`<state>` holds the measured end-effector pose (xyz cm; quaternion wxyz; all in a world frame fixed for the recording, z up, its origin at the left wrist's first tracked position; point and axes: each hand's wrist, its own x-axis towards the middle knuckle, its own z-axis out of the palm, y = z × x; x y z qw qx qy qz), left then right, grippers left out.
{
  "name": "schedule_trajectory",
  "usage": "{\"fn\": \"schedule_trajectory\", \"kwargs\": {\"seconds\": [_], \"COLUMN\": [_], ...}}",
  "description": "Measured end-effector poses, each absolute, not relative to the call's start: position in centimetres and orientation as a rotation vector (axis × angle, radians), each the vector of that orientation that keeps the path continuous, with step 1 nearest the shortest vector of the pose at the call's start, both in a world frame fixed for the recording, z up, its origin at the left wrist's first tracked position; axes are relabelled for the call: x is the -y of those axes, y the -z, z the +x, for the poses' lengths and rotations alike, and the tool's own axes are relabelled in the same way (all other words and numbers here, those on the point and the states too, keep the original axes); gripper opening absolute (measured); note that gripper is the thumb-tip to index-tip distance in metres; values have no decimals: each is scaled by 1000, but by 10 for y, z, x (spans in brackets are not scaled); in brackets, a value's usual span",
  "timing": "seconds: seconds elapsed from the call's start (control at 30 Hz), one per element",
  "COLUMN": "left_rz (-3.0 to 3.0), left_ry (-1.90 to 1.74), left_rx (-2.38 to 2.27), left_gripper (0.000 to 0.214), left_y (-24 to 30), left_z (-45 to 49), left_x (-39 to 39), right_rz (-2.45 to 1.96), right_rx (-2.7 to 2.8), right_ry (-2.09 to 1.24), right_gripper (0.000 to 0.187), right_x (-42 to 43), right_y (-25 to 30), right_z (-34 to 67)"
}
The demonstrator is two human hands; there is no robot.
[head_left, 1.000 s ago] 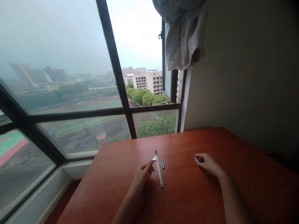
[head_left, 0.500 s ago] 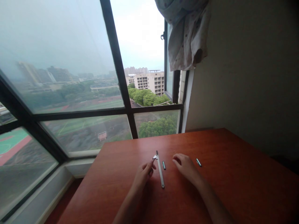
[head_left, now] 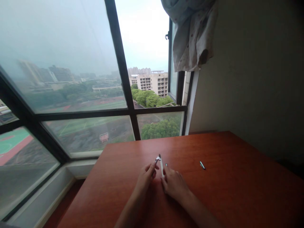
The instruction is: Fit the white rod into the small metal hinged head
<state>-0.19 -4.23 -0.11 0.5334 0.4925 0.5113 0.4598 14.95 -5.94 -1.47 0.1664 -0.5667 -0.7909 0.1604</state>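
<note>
My left hand (head_left: pixel 145 178) is closed, thumb and fingers pinching a small shiny metal piece (head_left: pixel 157 159) whose exact kind I cannot make out. That piece sits right beside the upper end of a slim, flat silver strip (head_left: pixel 161 167) with a dark tip. Over the strip's lower part lies my right hand (head_left: pixel 175 185), its fingers drawn together around it; the end with the hole is hidden. Just past the right fingers peeks the top of a small green-and-dark slender piece (head_left: pixel 166 164), mostly covered by the hand.
A similar small green shiny piece (head_left: pixel 202 165) lies farther right on the reddish-brown wooden table (head_left: pixel 237 177). Beyond the table's far edge is a dark-framed window (head_left: pixel 95 115), with a bunched curtain (head_left: pixel 192 41) hanging at its right side. A plain wall (head_left: pixel 249 79) rises on the right.
My right hand has moved left and down from beside the strip onto its lower part, covering most of the nearer green piece. The left hand has stayed nearly in place.
</note>
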Motion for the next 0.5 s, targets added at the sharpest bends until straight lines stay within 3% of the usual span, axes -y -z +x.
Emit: {"fn": "schedule_trajectory", "kwargs": {"seconds": [0.4, 0.5], "left_rz": [1195, 1190], "left_ry": [-1095, -1104], "left_rx": [-1215, -1192], "left_gripper": [58, 57], "left_y": [4, 4], "left_z": [-3, -3], "left_x": [40, 40], "right_rz": [-1517, -1550], "right_rx": [2263, 2260], "right_ry": [-495, -550], "right_gripper": [51, 41], "right_x": [61, 59], "right_y": [17, 20], "right_z": [149, 150]}}
